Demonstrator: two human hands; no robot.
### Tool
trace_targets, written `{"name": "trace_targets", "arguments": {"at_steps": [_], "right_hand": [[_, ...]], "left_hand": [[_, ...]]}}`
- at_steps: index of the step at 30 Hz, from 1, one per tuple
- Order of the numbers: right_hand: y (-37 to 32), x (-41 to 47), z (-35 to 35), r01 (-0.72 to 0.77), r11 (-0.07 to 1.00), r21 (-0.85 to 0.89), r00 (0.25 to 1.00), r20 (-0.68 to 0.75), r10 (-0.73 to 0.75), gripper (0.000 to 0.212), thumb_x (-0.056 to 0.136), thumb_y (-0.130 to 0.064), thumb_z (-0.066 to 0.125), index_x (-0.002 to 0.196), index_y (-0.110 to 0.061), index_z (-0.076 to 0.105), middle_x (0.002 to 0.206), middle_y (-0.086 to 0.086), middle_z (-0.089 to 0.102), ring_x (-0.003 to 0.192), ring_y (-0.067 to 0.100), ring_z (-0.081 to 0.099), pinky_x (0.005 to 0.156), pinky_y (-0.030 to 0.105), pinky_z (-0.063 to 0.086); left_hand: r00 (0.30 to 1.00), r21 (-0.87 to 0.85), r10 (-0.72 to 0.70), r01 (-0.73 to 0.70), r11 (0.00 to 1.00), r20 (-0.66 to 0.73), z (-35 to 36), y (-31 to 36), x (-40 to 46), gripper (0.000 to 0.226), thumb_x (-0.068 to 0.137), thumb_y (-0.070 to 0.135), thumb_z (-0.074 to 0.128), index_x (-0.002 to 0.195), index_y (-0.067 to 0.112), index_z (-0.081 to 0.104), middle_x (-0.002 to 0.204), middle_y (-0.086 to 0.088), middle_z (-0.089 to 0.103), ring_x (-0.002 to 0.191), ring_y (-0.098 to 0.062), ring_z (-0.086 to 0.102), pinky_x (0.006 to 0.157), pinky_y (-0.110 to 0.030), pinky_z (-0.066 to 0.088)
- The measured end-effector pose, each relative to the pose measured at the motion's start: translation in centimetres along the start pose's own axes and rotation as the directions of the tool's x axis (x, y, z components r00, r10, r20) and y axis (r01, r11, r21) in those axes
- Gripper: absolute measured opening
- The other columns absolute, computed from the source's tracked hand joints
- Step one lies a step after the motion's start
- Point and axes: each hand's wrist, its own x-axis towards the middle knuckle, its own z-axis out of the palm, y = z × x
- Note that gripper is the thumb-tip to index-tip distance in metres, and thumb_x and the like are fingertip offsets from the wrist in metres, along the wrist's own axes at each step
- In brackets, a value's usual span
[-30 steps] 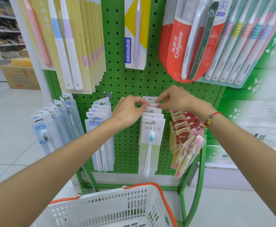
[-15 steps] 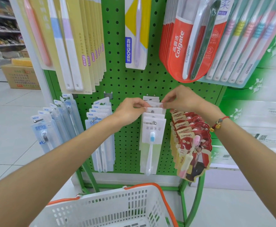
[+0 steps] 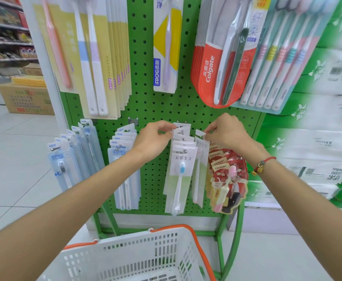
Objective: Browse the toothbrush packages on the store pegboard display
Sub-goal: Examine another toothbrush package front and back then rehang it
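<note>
left hand (image 3: 153,139) pinches hung packs (image 3: 179,159) | right hand (image 3: 226,132) pinches loose pack (image 3: 200,159) top | pack upright, brush head up, mid-pegboard (image 3: 150,106)

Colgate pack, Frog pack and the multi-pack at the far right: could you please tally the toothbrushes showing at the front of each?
Colgate pack: 2
Frog pack: 1
Far-right multi-pack: 5
Total: 8

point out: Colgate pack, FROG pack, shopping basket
Colgate toothbrush pack (image 3: 209,69): head view, on the red panel with the white logo.
FROG toothbrush pack (image 3: 157,73): head view, on the blue brand strip.
white shopping basket (image 3: 145,258): head view, on the slotted near wall.
</note>
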Motion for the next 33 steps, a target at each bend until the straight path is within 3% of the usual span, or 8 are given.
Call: {"name": "trace_targets", "arguments": {"at_steps": [3,6,12,15,21,26,30,33], "right_hand": [[-0.4,-1.7,-0.2,0.011,1.000,-0.029,0.999,-0.049,-0.012,0.032,0.085,-0.011,0.069,0.116,-0.015,0.069,0.113,0.008,0.070,0.090,0.026,0.066,0.086,0.039,0.055],[-0.6,-3.8,0.0,0.048,0.998,-0.042,0.992,-0.118,-0.053,0.036,0.085,-0.009,0.065,0.120,-0.017,0.066,0.109,0.008,0.070,0.095,0.028,0.065,0.081,0.035,0.053],[-0.6,-7.8,0.6,0.109,0.994,0.011,0.962,-0.252,-0.103,0.029,0.083,-0.012,0.061,0.111,-0.018,0.067,0.061,0.001,0.064,0.066,0.023,0.063,0.068,0.031,0.051],[-1.0,-9.7,0.8,0.162,0.983,0.085,0.957,-0.257,-0.136,0.026,0.083,-0.010,0.061,0.107,-0.018,0.067,0.059,0.005,0.064,0.059,0.024,0.063,0.060,0.028,0.051],[-2.1,-12.5,2.6,0.248,0.896,0.368,0.967,-0.154,-0.204,0.025,0.083,-0.004,0.061,0.102,-0.019,0.067,0.063,-0.003,0.064,0.053,0.003,0.053,0.060,0.017,0.049],[-2.9,-13.8,4.8,0.289,0.829,0.479,0.943,0.008,-0.334,0.019,0.093,-0.009,0.059,0.109,-0.017,0.064,0.070,-0.007,0.059,0.062,0.000,0.052,0.064,0.014,0.043],[-3.9,-13.6,6.6,0.247,0.787,0.565,0.951,0.013,-0.308,0.020,0.096,-0.014,0.057,0.115,-0.017,0.061,0.074,-0.006,0.060,0.068,0.006,0.056,0.070,0.025,0.050],[-4.7,-13.6,8.0,0.179,0.727,0.663,0.973,-0.010,-0.230,0.021,0.097,-0.014,0.056,0.117,-0.018,0.059,0.075,-0.003,0.059,0.067,0.007,0.056,0.067,0.023,0.053]], "left_hand": [[0.999,0.038,0.025,-0.024,0.999,-0.024,-0.4,0.5,-1.6,0.023,0.098,0.024,0.053,0.117,0.028,0.065,0.118,0.014,0.063,0.102,-0.009,0.057,0.095,-0.033,0.045],[0.998,0.085,0.037,-0.033,0.996,-0.046,-0.6,0.4,-3.4,0.021,0.095,0.024,0.056,0.114,0.029,0.065,0.112,0.015,0.064,0.094,-0.006,0.059,0.088,-0.031,0.047],[0.996,0.187,-0.010,0.028,0.982,-0.093,-1.0,-0.7,-7.4,0.020,0.092,0.026,0.057,0.111,0.031,0.064,0.104,0.018,0.064,0.085,-0.007,0.060,0.079,-0.028,0.048],[0.998,0.118,-0.046,0.051,0.992,-0.039,-0.9,-1.8,-9.0,0.018,0.093,0.025,0.058,0.109,0.030,0.065,0.101,0.019,0.064,0.079,-0.005,0.060,0.076,-0.027,0.045],[0.987,-0.076,-0.067,0.078,0.994,0.144,-0.4,-4.2,-11.7,0.025,0.098,0.023,0.053,0.121,0.026,0.060,0.116,0.016,0.060,0.109,-0.005,0.056,0.100,-0.031,0.043],[0.974,-0.074,-0.115,0.132,0.989,0.197,0.0,-6.5,-13.5,0.033,0.101,0.029,0.045,0.134,0.025,0.052,0.135,0.010,0.054,0.123,-0.009,0.050,0.108,-0.035,0.038],[0.977,-0.056,-0.148,0.159,0.986,0.155,-0.6,-7.5,-13.6,0.025,0.098,0.025,0.051,0.120,0.020,0.061,0.118,0.004,0.064,0.108,-0.012,0.059,0.092,-0.027,0.044],[0.970,-0.064,-0.186,0.198,0.978,0.159,-1.3,-8.0,-13.6,0.023,0.095,0.023,0.058,0.116,0.016,0.063,0.109,0.001,0.067,0.092,-0.007,0.060,0.074,-0.016,0.046]]}}
